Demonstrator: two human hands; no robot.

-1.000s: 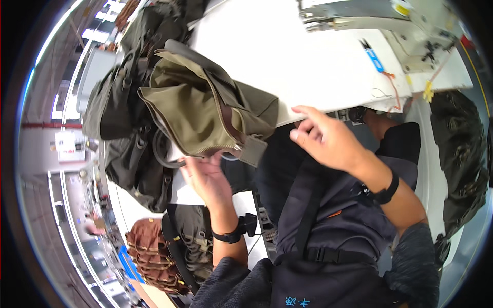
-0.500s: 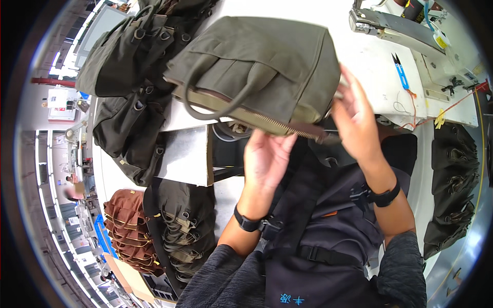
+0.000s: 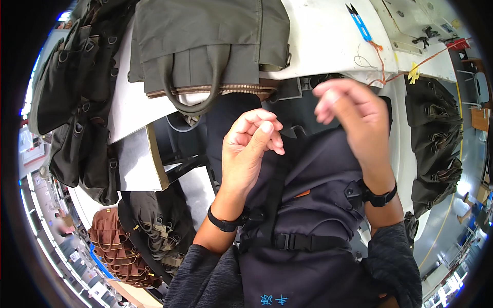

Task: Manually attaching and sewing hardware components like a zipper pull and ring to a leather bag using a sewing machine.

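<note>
A dark olive fabric bag lies on the white table with its zip edge toward me. One rolled handle hangs past that edge. In front of the bag, touching nothing, my left hand is raised with loosely bent fingers and its thumb near them. My right hand hovers to the right, just below the table edge. Its half-curled fingers are somewhat blurred, and no object shows between them.
Blue thread snips lie on the white table, beside orange cord. Dark bags are heaped at left; brown bags hang below them. More dark bags hang at right. A box-like panel juts out at left.
Both hands have let go of the bag and drawn back toward me. The bag, held up and tilted before, now lies flat on the table. My view has shifted to the right.
</note>
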